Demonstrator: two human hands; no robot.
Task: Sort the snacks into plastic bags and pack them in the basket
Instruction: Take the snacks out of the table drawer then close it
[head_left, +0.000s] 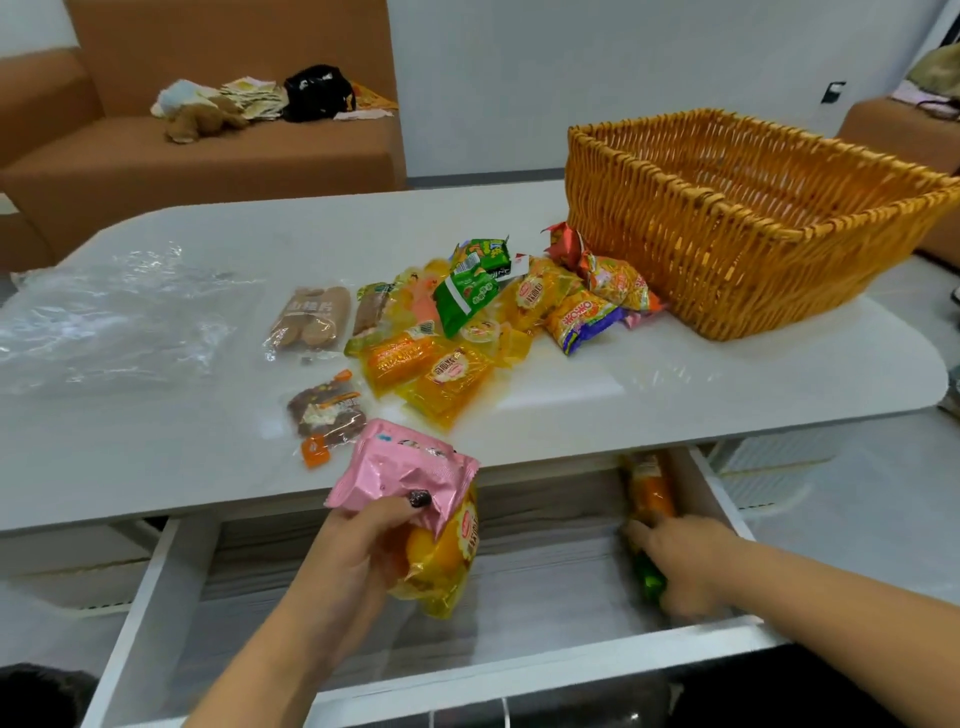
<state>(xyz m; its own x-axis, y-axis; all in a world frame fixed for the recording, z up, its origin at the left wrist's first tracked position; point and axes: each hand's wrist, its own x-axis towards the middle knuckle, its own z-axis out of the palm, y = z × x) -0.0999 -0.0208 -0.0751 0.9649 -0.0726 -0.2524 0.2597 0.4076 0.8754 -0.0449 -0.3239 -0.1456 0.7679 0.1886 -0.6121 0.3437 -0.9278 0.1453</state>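
My left hand (358, 551) grips a pink snack packet (405, 470) together with a yellow packet (441, 566) above the open drawer (156, 597). My right hand (680, 556) reaches into the drawer's right end, fingers on an orange packet (652, 493) and a green packet (649, 579); whether it grips them is hidden. A heap of snack packets (467, 322) lies on the white table (675, 389). Clear plastic bags (119, 317) lie at the table's left. A wicker basket (753, 223) stands at the back right.
The pulled-out drawer sits under the table's front edge. A brown sofa (208, 150) with a soft toy, papers and a black bag stands behind the table. Another brown seat (904, 130) is at the far right.
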